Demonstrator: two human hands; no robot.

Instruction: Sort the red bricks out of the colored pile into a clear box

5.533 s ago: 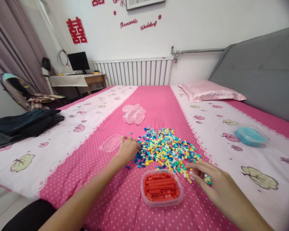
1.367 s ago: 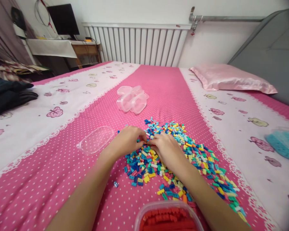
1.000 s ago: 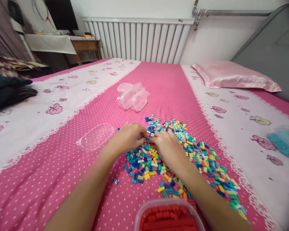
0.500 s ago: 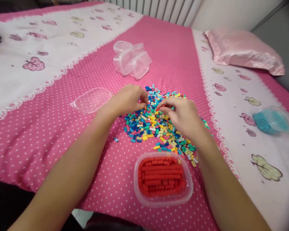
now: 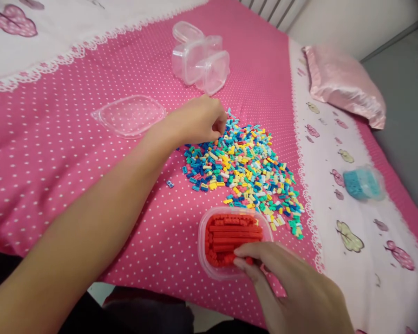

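Left hand [image 5: 202, 119]: at brick pile [image 5: 254, 162] | right hand [image 5: 296, 287]: over red-brick tub [image 5: 202, 241]

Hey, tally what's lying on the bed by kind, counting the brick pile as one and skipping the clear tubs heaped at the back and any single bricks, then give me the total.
Tub of red bricks: 1
Tub of blue pieces: 1
Pile of mixed bricks: 1
Flat clear lid: 1
Pink pillow: 1
Total: 5
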